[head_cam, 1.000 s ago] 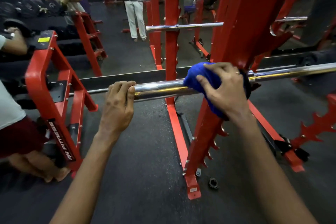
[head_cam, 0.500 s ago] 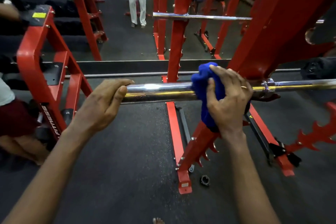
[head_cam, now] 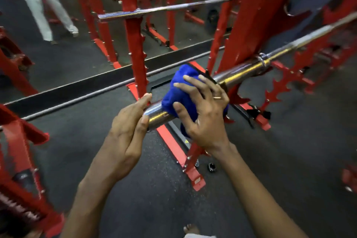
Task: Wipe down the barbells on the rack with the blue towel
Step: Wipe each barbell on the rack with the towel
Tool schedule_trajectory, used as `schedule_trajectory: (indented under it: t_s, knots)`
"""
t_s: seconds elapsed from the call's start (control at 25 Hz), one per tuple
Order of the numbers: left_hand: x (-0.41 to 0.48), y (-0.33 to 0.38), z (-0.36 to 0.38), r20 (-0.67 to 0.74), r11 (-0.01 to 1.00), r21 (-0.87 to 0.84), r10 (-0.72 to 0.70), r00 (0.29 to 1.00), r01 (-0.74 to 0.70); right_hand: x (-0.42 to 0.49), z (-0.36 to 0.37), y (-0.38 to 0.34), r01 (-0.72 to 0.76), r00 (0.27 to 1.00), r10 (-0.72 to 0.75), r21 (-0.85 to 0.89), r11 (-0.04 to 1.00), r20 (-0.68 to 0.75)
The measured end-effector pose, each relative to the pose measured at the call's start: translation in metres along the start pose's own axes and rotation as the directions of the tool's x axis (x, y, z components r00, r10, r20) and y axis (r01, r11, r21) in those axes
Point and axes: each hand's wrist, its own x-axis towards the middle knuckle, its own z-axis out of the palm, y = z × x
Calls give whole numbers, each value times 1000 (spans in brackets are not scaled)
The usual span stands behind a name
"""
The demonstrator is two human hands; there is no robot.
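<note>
A chrome barbell [head_cam: 239, 71] lies on the red rack [head_cam: 251, 25] and slants from the lower middle to the upper right. The blue towel [head_cam: 179, 91] is draped over its thick sleeve near the free end. My right hand [head_cam: 202, 114] lies on the towel with fingers spread and fairly straight, pressing it against the sleeve. My left hand [head_cam: 129, 123] is at the sleeve's end, fingers straight, with a fingertip and the thumb touching the steel. A second barbell [head_cam: 164, 8] rests higher up at the back.
Red rack uprights and toothed hooks [head_cam: 280, 87] crowd the right side. Another red frame [head_cam: 19, 160] stands at the left. A person in white trousers [head_cam: 44, 9] walks at the far left. A small black collar [head_cam: 211, 167] lies on the dark floor by the rack's foot.
My right hand and the towel slid left along the sleeve toward its end, and its fingers spread. My left hand loosened from gripping the bar to touching its end. The view tilted.
</note>
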Motion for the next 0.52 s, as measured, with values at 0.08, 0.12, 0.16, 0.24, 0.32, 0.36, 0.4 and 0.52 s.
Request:
schedule_trajectory:
  t_s: [0.08, 0.12, 0.16, 0.24, 0.32, 0.36, 0.4, 0.52]
  knots:
    - [2, -5, -7, 92, 1000, -18, 13, 996, -12, 11, -1, 23, -90, 993, 90, 0, 996, -80]
    - [3, -8, -10, 150, 999, -39, 18, 989, -12, 16, -3, 35, -180, 972, 181, 23, 983, -151]
    - [4, -10, -11, 197, 998, -62, 24, 980, -12, 20, -5, 42, -262, 940, 268, 57, 963, -210]
    - [4, -12, -14, 255, 993, -116, 27, 967, 2, 17, 2, 31, -370, 891, 385, 106, 923, -240]
    - [1, -10, -17, 271, 975, -218, 20, 962, 40, 3, 15, -11, -391, 881, 419, 160, 906, -220]
    - [-1, -10, -19, 270, 958, -280, 23, 963, 56, -8, 23, -38, -374, 886, 409, 187, 909, -219]
    - [-2, -10, -21, 267, 937, -344, 33, 963, 64, -21, 32, -62, -346, 894, 391, 215, 913, -220]
    - [-1, -17, -23, 287, 852, -506, 24, 958, 131, -40, 52, -92, -274, 905, 337, 252, 928, -259]
